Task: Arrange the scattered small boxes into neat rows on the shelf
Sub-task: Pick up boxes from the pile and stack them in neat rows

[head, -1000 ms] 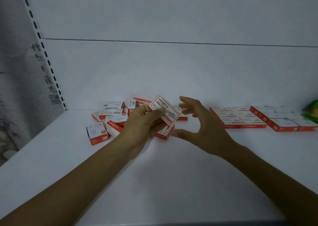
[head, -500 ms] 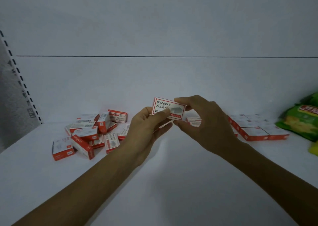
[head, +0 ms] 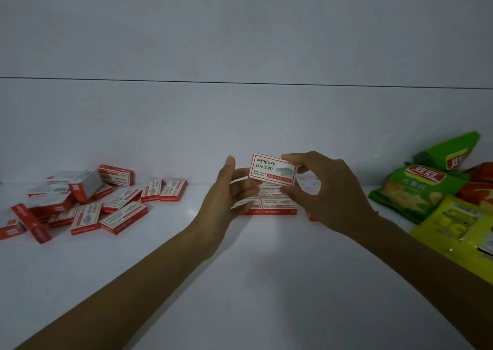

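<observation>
A small white and red staple box [head: 269, 169] is held up above the white shelf [head: 240, 283], label facing me. My right hand [head: 330, 197] pinches its right end between thumb and fingers. My left hand [head: 226, 197] is at the box's left end with its fingertips against the edge and the thumb lifted clear. Behind and below the hands, a neat block of the same boxes [head: 277, 204] lies flat in rows, partly hidden by my fingers. A scattered heap of boxes [head: 88, 203] lies at the left, some on edge, some overlapping.
Green snack bags [head: 416, 189] and a yellow bag [head: 458, 229] crowd the shelf's right side, close to the rows. The white back wall [head: 240, 125] rises just behind the boxes. Bare shelf surface stretches in front of my arms.
The view has shifted right, so the heap now sits further left. The box has passed toward my right hand, which now pinches it, and my left thumb has come off it.
</observation>
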`<action>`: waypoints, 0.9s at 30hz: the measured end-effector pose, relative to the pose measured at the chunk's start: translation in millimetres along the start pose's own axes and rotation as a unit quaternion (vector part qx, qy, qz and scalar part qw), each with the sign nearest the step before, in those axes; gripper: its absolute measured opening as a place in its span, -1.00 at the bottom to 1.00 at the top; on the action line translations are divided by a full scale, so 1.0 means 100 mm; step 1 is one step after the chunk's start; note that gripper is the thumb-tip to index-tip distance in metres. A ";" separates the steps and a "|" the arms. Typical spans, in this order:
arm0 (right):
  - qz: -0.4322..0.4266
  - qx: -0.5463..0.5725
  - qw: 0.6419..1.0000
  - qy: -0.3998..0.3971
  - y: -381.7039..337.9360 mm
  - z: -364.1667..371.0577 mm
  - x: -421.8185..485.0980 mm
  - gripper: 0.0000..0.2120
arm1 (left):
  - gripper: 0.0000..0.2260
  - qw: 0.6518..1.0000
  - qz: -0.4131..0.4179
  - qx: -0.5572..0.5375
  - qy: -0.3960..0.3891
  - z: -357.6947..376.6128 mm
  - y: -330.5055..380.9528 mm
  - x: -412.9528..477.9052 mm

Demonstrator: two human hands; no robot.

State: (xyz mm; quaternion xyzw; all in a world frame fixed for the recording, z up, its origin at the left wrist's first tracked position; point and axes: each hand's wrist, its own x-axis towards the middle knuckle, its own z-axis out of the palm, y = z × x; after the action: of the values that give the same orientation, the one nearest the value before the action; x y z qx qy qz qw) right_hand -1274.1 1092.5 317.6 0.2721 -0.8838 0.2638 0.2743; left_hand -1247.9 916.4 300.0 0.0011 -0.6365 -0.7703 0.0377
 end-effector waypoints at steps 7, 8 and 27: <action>0.004 0.019 0.999 -0.032 0.40 -0.01 -0.02 -0.52 | -0.68 0.970 0.101 0.218 0.029 0.22 -0.24 0.08; 0.007 0.027 0.999 -0.037 0.44 0.01 -0.03 -0.52 | -0.67 0.959 0.116 0.256 0.025 0.22 -0.28 0.07; -0.066 -0.119 0.980 -0.147 0.66 0.30 -0.30 -0.59 | -0.42 0.775 0.206 0.597 -0.002 -0.01 -0.68 0.27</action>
State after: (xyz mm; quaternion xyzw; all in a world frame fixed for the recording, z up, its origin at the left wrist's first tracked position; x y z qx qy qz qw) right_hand -1304.5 1131.3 256.5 0.3315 -0.9196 0.0948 0.1883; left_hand -1278.5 926.5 233.9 -0.1098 -0.9537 -0.2091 0.1862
